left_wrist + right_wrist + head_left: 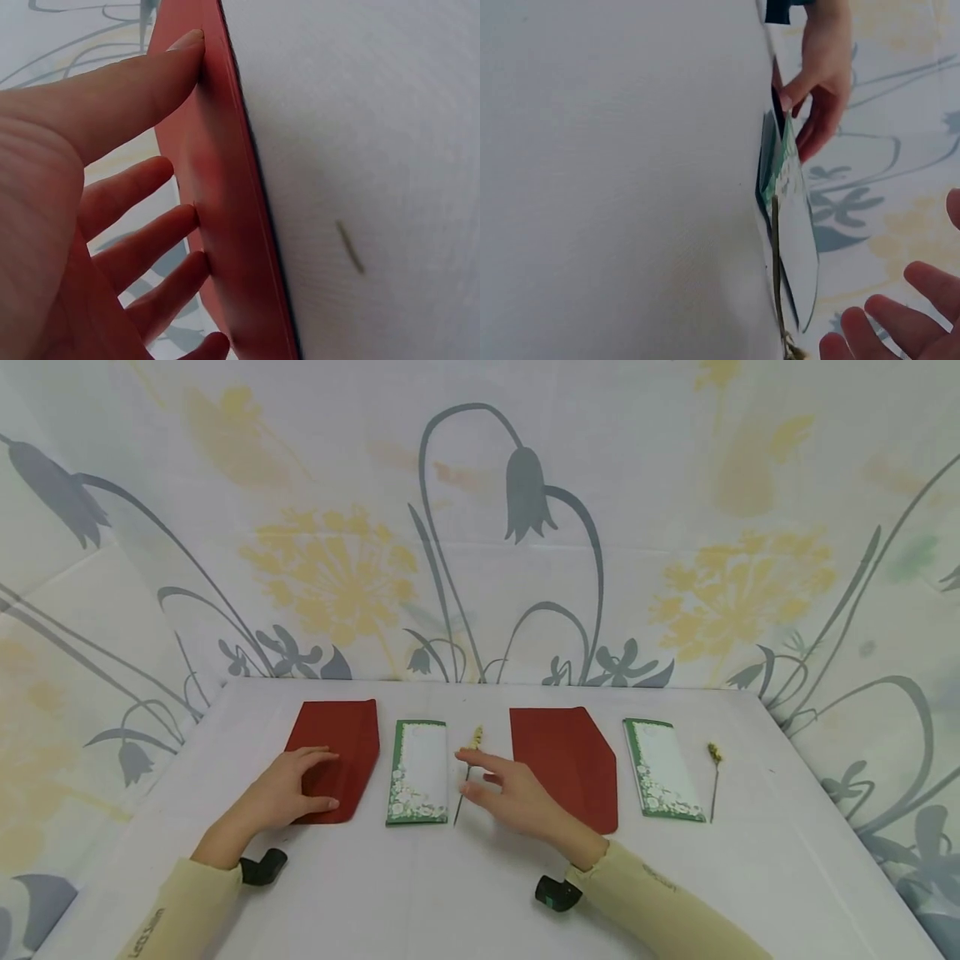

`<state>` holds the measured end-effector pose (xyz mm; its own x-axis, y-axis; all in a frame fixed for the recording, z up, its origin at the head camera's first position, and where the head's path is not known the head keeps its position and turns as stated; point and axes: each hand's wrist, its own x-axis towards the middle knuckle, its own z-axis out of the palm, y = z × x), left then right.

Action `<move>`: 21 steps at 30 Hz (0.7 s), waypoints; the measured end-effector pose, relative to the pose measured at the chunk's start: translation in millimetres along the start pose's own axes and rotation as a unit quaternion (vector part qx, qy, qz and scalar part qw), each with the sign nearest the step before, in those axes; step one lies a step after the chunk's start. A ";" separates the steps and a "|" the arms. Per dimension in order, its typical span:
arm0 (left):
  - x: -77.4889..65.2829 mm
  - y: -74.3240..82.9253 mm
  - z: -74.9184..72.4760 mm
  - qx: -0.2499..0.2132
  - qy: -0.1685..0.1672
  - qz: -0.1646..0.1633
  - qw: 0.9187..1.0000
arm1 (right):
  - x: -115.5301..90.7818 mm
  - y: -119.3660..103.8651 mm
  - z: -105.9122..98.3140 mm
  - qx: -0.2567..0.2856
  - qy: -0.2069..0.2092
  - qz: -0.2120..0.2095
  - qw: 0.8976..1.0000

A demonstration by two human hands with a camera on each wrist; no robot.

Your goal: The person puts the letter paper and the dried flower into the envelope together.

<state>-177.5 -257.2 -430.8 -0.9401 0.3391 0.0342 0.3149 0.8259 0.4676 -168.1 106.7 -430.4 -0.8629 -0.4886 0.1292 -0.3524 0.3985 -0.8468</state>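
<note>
My left hand (281, 785) rests on a red envelope (352, 735) at the left. Its thumb and fingertips touch the paper, spread apart in the left wrist view, where the envelope (225, 165) runs edge-on. A white card with a green floral border (422, 764) lies just right of that envelope. My right hand (517, 797) hovers by a small yellow flower sprig (477, 737), thumb and fingers loosely bent around its stem in the head view. The right wrist view shows a gap between the fingers (904, 322) and the stem (777, 262).
A second red envelope (555, 743) lies partly under my right forearm in the head view. Right of it are another green-bordered card (663, 768) and another yellow sprig (715, 752). White cloth (360, 893) covers the table, and a flower-patterned curtain (480, 568) hangs behind.
</note>
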 end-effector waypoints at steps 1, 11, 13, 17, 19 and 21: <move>0.0 0.6 -0.1 -0.002 -0.001 -0.001 1.000 | 3.1 -1.4 2.4 0.003 -0.003 0.001 1.000; 1.8 0.6 3.1 -0.002 -0.007 -0.003 1.000 | 34.5 -12.2 28.6 0.015 -0.037 -0.012 0.999; 2.2 0.8 3.3 -0.003 -0.009 -0.001 1.000 | 40.5 -12.0 33.8 0.016 -0.038 -0.012 0.999; 2.4 1.8 3.0 -0.007 -0.010 -0.002 1.000 | 52.9 -11.4 43.6 0.016 -0.038 -0.011 0.999; 2.2 3.1 2.4 -0.006 -0.012 -0.003 1.000 | 58.8 -12.0 48.5 0.016 -0.042 -0.016 0.999; 2.2 4.6 1.8 -0.004 -0.014 -0.006 1.000 | 64.6 -14.2 53.2 0.008 -0.048 -0.025 0.999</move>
<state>-177.9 -251.9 -430.2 -0.9399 0.3416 0.0028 0.3017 0.8264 0.4755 -199.6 28.2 -437.5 -0.8056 -0.5796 0.1227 -0.3878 0.3594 -0.8488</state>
